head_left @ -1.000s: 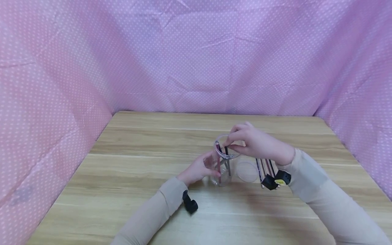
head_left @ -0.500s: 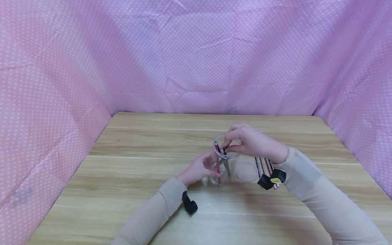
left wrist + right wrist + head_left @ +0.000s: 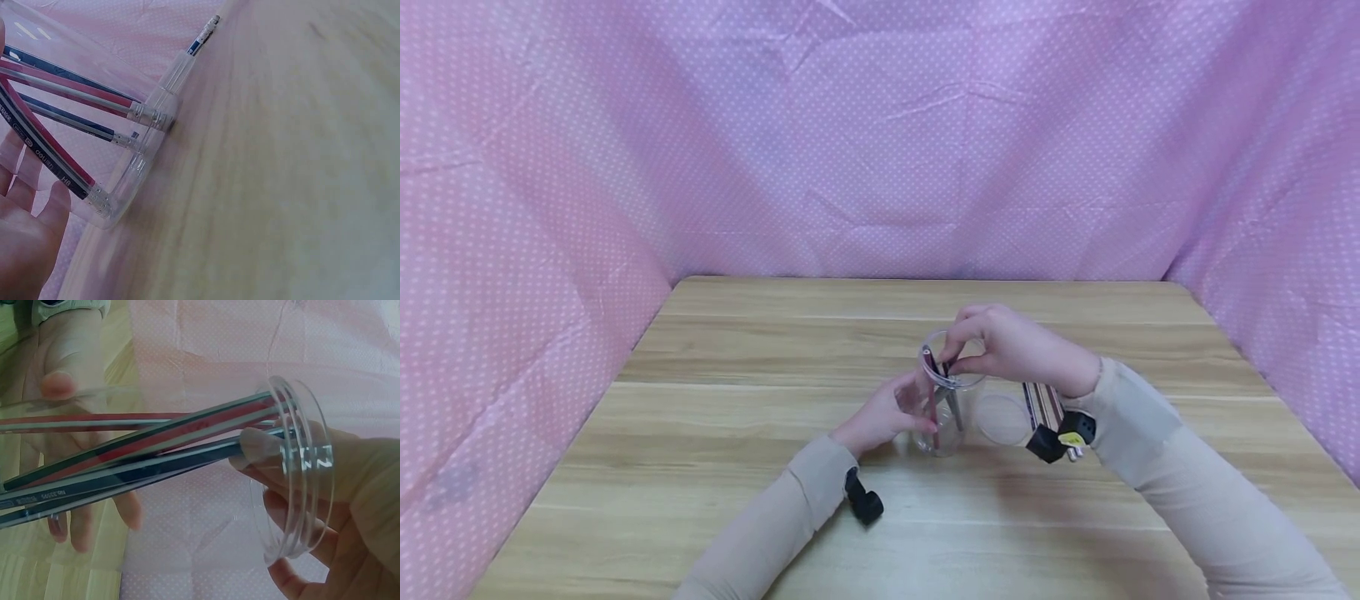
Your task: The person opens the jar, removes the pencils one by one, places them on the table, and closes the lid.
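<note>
Several pencils (image 3: 69,82) point ferrule-down inside the upright clear jar (image 3: 957,385) on the bench (image 3: 737,375), long axes leaning steeply, one dark pencil (image 3: 150,467) pinched near its top in your right hand (image 3: 1007,346), its shaft slanting down below that grip, while your left hand (image 3: 886,413) clasps the jar's side.

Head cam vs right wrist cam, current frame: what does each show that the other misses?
Head only: the clear round disc on the table and the loose pencils right of it.

Right wrist only: small print on the dark pencil, too blurred to read fully.

Both: the clear jar with pencils inside, the left hand holding it, the right hand reaching into its mouth, and the pink dotted cloth.
</note>
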Motion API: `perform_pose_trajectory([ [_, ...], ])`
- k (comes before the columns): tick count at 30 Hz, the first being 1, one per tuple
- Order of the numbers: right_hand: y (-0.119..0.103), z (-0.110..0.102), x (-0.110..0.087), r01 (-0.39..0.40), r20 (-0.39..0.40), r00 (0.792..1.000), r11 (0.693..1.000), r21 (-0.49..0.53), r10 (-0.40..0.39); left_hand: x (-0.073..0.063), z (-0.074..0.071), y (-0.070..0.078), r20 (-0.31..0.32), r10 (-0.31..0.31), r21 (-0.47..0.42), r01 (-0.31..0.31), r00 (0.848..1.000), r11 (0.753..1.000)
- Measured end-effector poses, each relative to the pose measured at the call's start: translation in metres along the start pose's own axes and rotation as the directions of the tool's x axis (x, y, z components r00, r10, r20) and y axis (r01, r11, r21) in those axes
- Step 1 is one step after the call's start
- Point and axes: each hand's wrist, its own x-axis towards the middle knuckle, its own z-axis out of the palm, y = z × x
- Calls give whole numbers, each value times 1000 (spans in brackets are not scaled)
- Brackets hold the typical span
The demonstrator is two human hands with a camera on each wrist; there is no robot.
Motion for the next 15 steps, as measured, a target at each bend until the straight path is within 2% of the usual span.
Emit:
perform_pose_trajectory([
  [6,1,1,-1,-12,6,1000,1000,10,12,-1,0,1,-4,-20,6,20,1000,1000],
  [15,1,4,-2,-8,-31,999,999,36,9,-1,0,-1,-20,-44,5,44,999,999],
])
